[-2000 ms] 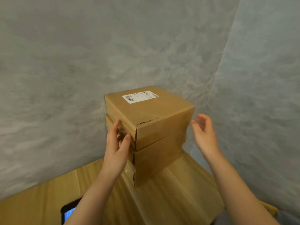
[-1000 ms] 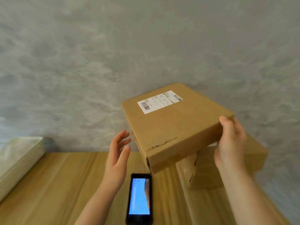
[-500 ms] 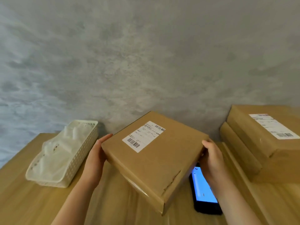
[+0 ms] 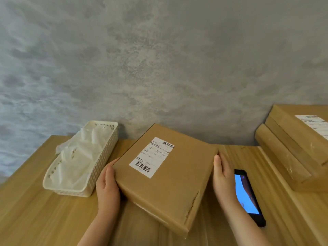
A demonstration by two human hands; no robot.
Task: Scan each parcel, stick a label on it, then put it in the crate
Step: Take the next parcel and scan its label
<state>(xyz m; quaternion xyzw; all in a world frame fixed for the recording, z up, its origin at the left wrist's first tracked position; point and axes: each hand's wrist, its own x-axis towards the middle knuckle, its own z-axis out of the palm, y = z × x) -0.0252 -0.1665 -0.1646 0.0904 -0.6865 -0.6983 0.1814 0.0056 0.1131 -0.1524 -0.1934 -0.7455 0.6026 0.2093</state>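
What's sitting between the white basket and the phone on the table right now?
In the head view, the cardboard parcel lies between the white basket and the phone, with the left hand and right hand at its sides.

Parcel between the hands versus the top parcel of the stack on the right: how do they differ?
The held parcel sits mid-table between the left hand and right hand; the stack's top parcel lies untouched on two others. The held parcel shows whole, the stacked one is cut off. Both are brown cardboard with white barcode labels.
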